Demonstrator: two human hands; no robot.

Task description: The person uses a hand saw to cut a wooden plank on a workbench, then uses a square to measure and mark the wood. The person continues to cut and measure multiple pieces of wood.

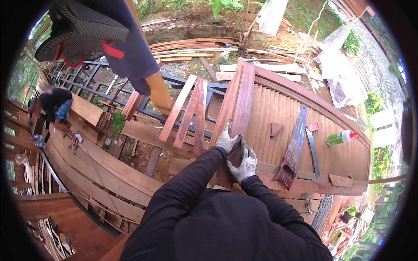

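My left hand (227,140), in a white and dark work glove, is closed at the corner end of a reddish-brown board on a slatted wooden panel (265,108). Just to its right and nearer to me, my right hand (245,166), gloved alike, is closed too. Between them is a small dark piece of wood (235,156), gripped from both sides against the board's end. Fingers partly hide this piece. On the panel right of my hands lie a handsaw (296,139), a curved metal strip (312,152) and a small wood offcut (275,129).
A green and white bottle (338,138) with a red nozzle lies on the panel. Loose strips (187,113) rest left of it across dark metal frames. A person (56,104) bends over long planks (96,174) at far left. A yellow post (160,93) stands ahead.
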